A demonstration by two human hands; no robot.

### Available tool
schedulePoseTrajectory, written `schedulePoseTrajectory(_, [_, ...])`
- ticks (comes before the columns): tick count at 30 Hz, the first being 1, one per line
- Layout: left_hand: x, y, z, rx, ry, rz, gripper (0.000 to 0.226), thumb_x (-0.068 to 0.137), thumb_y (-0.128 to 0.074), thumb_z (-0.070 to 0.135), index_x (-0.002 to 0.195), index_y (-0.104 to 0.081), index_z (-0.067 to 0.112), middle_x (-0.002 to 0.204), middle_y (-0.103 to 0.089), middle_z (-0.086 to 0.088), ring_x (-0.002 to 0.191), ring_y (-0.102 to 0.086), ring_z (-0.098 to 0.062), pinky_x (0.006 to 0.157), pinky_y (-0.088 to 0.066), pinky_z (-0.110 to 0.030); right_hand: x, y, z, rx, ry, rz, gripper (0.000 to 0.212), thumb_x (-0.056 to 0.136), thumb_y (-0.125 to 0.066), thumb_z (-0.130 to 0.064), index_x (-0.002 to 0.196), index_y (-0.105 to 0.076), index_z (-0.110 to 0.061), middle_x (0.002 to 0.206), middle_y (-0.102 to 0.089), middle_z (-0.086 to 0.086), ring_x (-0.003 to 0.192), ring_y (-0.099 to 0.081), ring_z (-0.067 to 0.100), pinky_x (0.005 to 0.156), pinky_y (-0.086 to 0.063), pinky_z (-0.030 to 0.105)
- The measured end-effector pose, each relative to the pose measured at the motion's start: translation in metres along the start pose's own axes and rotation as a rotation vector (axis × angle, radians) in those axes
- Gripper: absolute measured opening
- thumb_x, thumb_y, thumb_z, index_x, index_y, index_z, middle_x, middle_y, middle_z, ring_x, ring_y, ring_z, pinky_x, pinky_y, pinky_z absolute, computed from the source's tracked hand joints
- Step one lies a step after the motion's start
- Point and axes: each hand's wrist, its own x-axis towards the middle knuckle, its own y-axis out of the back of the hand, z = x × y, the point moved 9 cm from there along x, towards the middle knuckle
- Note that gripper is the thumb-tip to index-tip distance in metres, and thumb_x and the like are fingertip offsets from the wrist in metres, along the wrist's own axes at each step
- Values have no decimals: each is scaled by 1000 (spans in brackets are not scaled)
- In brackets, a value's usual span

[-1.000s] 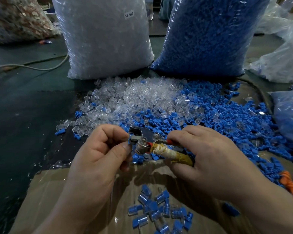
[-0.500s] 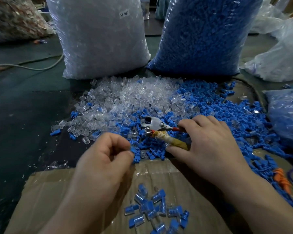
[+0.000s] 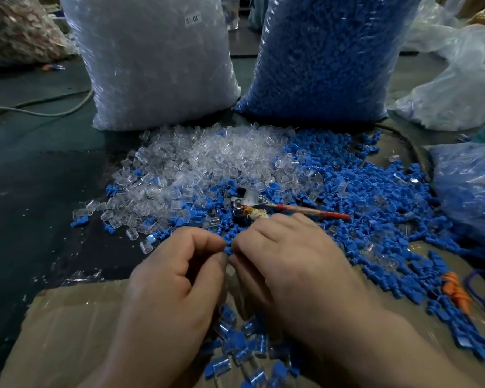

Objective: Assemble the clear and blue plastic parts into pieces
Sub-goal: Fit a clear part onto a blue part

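My left hand (image 3: 177, 278) and my right hand (image 3: 294, 264) meet fingertip to fingertip over the cardboard edge. Both have curled fingers and pinch a small blue part (image 3: 228, 249) between them; most of it is hidden by the fingers. Just beyond the hands a plier-like tool (image 3: 254, 207) with a red handle lies loose on the parts. Behind it spreads a heap of clear parts (image 3: 207, 158), with a heap of blue parts (image 3: 361, 186) to its right. Several joined clear-and-blue pieces (image 3: 235, 345) lie below my hands.
A cardboard sheet (image 3: 67, 331) covers the near floor. A tall bag of clear parts (image 3: 157, 65) and a tall bag of blue parts (image 3: 328, 57) stand at the back. A smaller bag (image 3: 471, 186) sits right, an orange object (image 3: 455, 292) below it. A cable (image 3: 39, 109) runs far left.
My right hand has let go of the tool, which now lies on the pile, and has drawn back to meet my left hand. The left hand has lowered toward the cardboard.
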Motion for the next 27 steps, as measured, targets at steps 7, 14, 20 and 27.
schedulePoseTrajectory(7, [5, 0, -13, -134, 145, -91, 40, 73, -43, 68, 84, -63, 35, 62, -64, 8, 53, -57, -3, 46, -44, -13, 0, 5, -6, 74, 61, 21, 29, 98, -38, -33, 93, -63, -20, 83, -58, -6, 77, -52, 14, 70, -46, 31])
schedulePoseTrajectory(14, [4, -5, -3, -260, -60, -197, 31, 83, -56, 63, 86, -66, 34, 64, -62, 4, 50, -53, -2, 44, -44, -18, -10, -15, 11, 695, -327, -184, 27, 86, -43, -47, 74, -53, -25, 65, -52, -10, 59, -47, 6, 55, -37, 29])
schedulePoseTrajectory(20, [1, -8, 19, -217, -361, -297, 16, 91, -62, 51, 99, -65, 38, 88, -67, 12, 70, -65, -12, 53, -51, -27, -28, -35, 23, 1122, -625, -485, 28, 80, -54, -33, 55, -53, -22, 50, -45, -6, 43, -39, 9, 43, -31, 25])
schedulePoseTrajectory(27, [3, -13, -11, 246, -167, -507, 29, 71, -49, 65, 84, -61, 43, 85, -64, 25, 74, -63, -1, 55, -51, -21, -18, -15, 47, -56, -361, -256, 40, 86, -38, -71, 84, -45, -31, 79, -56, -14, 68, -54, 8, 62, -50, 34])
